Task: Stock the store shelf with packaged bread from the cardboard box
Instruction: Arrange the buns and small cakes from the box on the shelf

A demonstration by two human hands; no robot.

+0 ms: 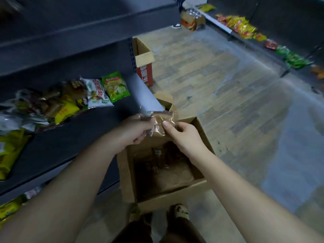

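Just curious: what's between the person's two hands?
A clear-wrapped bread packet, held by left hand and right hand over the cardboard box, in the head view.

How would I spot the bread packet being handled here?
Find the open cardboard box on the floor beside the dark shelf. Above its far edge, the left hand and right hand pinch a clear-wrapped brown bread packet, the only one held above the box.
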